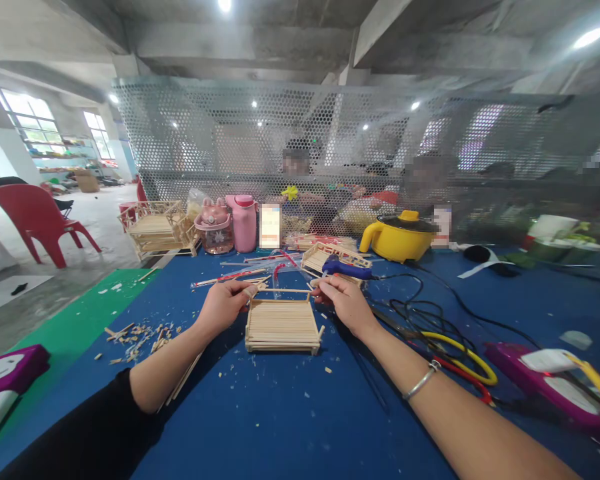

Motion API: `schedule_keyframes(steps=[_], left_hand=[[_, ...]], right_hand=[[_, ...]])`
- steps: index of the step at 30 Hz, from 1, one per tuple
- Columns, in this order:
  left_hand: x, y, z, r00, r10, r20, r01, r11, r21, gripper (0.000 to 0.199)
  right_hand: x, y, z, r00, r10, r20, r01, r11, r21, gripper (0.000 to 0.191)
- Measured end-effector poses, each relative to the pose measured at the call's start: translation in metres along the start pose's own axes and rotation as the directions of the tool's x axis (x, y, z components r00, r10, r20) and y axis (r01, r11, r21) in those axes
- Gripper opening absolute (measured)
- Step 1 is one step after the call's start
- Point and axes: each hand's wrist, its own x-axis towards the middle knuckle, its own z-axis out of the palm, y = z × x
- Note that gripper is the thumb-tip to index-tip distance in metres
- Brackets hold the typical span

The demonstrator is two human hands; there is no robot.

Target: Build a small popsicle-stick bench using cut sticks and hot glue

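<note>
A small slatted wooden frame (283, 325) stands on the blue table in front of me, with short posts at its corners. Across its far side runs a thin wooden stick (284, 290). My left hand (227, 303) pinches the stick's left end, and my right hand (344, 303) has its fingers closed at the right end. Just beyond my right hand lies a blue glue gun (347, 268), in front of another slatted wooden piece (325, 257).
Wood scraps (140, 337) lie left of the frame. Cables (415, 317) and a yellow pot (400, 239) are at the right. Pink bottles (244, 223) and a perforated metal screen (205, 147) stand behind. A purple device (545, 380) sits far right.
</note>
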Motion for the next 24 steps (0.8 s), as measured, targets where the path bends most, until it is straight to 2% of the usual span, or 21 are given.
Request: schedule_keyframes(steps=[5, 19, 24], left_hand=[[-0.002, 0.002, 0.001, 1.0, 0.012, -0.021, -0.012, 1.0, 0.017, 0.028], [0.0, -0.003, 0.001, 1.0, 0.024, -0.018, -0.023, 0.997, 0.07, 0.03], [0.001, -0.004, -0.001, 0.996, 0.09, -0.018, -0.086, 0.986, 0.145, 0.029]], right_hand=[[-0.004, -0.007, 0.001, 0.999, -0.015, 0.038, 0.015, 1.0, -0.016, 0.022], [-0.005, -0.012, 0.006, 0.994, -0.107, 0.007, 0.106, 0.974, -0.198, 0.023], [-0.006, -0.012, 0.006, 0.989, -0.145, -0.002, 0.14, 0.961, -0.238, 0.02]])
